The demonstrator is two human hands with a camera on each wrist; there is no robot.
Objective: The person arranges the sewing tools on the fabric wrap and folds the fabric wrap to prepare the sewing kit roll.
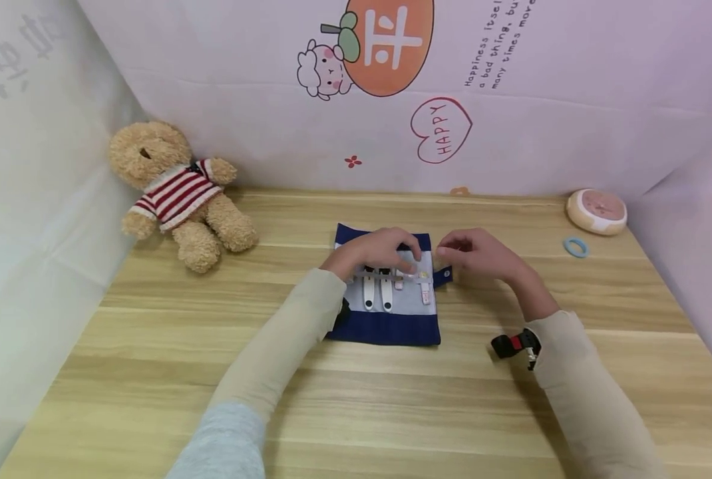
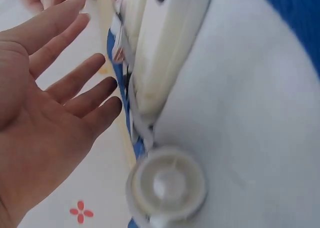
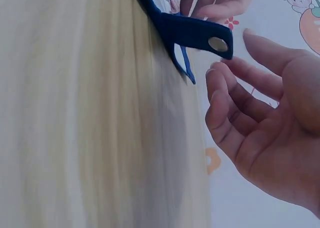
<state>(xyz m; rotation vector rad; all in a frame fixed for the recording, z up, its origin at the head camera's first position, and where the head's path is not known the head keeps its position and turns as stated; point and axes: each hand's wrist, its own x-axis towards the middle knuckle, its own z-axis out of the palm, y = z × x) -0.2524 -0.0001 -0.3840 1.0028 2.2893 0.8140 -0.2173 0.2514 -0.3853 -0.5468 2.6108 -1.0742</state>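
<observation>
A navy cloth case (image 1: 386,327) with a pale lining lies unfolded on the table. Two white-handled tools (image 1: 386,293) with dark dots are tucked under a band, with a slim pink-and-white piece (image 1: 425,293) to their right. My left hand (image 1: 384,247) hovers over the case's upper half; its spread fingers hold nothing in the left wrist view, where a round whitish piece (image 2: 167,185) lies on the lining. Just past the case's right edge, my right hand (image 1: 482,253) bends its fingers loosely around nothing, close to the strap (image 3: 197,33) with a metal snap.
A teddy bear (image 1: 179,193) in a striped top leans at the back left. At the back right are a round-cornered clock (image 1: 597,211) and a light-blue ring (image 1: 575,247). A printed white cloth (image 1: 260,133) hangs behind the wooden table (image 1: 386,412).
</observation>
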